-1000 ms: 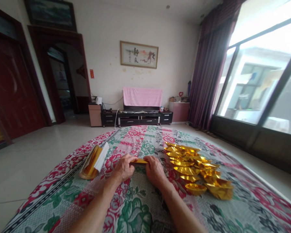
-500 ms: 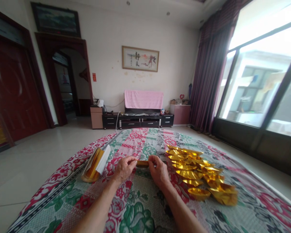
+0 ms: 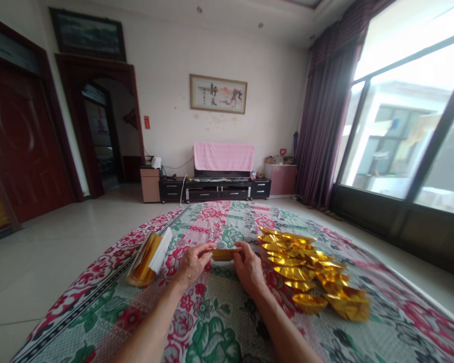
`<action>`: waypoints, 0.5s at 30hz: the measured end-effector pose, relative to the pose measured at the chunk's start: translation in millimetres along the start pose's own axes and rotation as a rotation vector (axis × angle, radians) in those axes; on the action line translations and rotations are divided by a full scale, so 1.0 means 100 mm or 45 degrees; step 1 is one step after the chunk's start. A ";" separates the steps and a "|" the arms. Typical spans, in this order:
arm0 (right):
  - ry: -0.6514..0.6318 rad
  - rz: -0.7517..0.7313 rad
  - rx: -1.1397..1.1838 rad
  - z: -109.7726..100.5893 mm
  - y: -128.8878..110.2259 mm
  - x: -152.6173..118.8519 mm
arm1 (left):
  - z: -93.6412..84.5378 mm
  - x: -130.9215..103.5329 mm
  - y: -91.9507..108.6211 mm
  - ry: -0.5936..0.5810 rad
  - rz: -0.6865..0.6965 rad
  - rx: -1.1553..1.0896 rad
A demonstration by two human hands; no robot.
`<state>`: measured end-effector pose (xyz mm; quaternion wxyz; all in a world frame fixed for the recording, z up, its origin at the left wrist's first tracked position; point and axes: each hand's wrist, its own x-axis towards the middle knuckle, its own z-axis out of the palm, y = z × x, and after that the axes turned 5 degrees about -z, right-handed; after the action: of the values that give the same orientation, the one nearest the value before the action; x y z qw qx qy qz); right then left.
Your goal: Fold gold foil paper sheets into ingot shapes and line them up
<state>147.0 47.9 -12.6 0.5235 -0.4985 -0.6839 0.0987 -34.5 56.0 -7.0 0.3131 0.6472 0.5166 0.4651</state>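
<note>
A narrow folded strip of gold paper (image 3: 223, 254) is stretched level between my two hands, just above the flowered cloth. My left hand (image 3: 193, 263) pinches its left end between thumb and fingers. At the other end, my right hand (image 3: 247, 264) grips the strip the same way. To the right lie several folded gold paper ingots (image 3: 295, 273) in slanting rows, shaped like little boats. On the left rests a stack of gold and white paper sheets (image 3: 149, 257), bent into a curve.
A flowered tablecloth (image 3: 212, 338) covers the round table under my hands. Beyond it stands a low black TV cabinet (image 3: 219, 190), with a pink cloth (image 3: 224, 156) draped above it. A large window (image 3: 401, 136) and a purple curtain (image 3: 320, 126) are on the right.
The strip now shows a wider gold face, and my fingers have shifted slightly at its ends. The ingots and the paper stack stay in place.
</note>
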 end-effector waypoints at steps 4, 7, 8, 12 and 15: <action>0.000 0.041 0.002 0.00 0.00 0.01 | -0.01 -0.01 0.00 -0.023 -0.030 0.025; 0.003 0.043 0.031 0.01 0.00 0.01 | -0.01 -0.01 0.00 -0.018 -0.027 0.012; 0.006 0.034 0.034 0.01 -0.01 0.01 | -0.01 -0.01 0.01 -0.014 -0.025 0.017; 0.021 -0.042 0.042 0.00 -0.04 0.00 | -0.01 -0.01 0.02 0.022 -0.031 0.020; 0.016 -0.093 0.055 -0.01 -0.06 0.00 | -0.01 0.00 0.01 0.035 -0.065 -0.027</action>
<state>144.9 44.7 -8.5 0.5416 -0.4624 -0.6961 0.0911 -35.0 55.6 -6.0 0.3246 0.6240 0.5322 0.4712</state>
